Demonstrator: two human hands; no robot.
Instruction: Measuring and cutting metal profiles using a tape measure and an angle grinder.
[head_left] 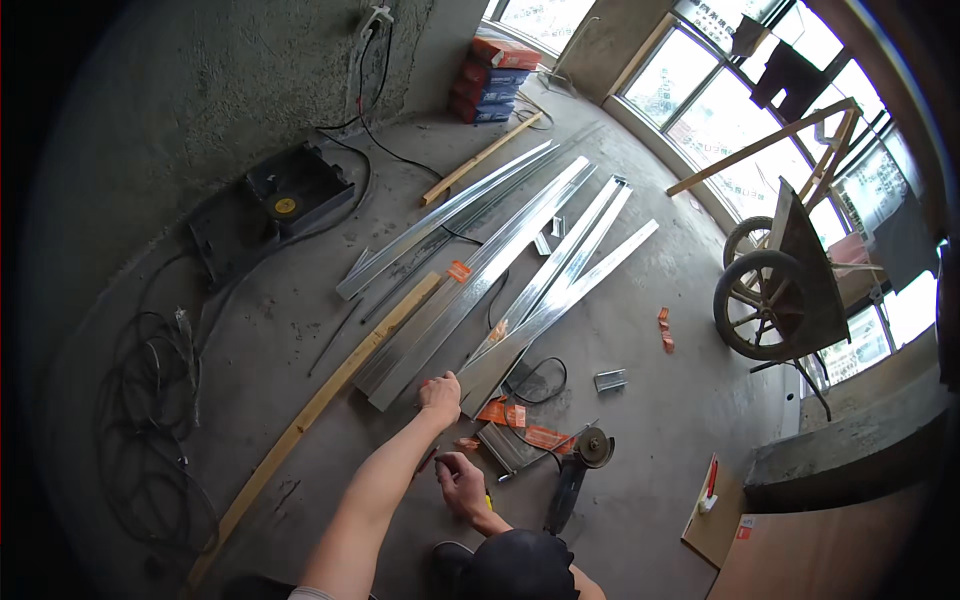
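Observation:
My left hand reaches forward with its fingers curled in, right beside the near end of a silver metal channel. Whatever it grips is hidden from me. Closer in, my right hand is closed, thumb against fingers, with a thin dark piece by its fingertips that I cannot identify. A bit of yellow shows behind that hand. Just right of it lies a short metal channel piece beside orange wrappers. An angle grinder rests on the floor, its disc facing up.
More long channels and a wooden batten stretch across the floor. An open black tool case and tangled cables lie left. A wheelbarrow stands right, boards lower right, stacked bags far back.

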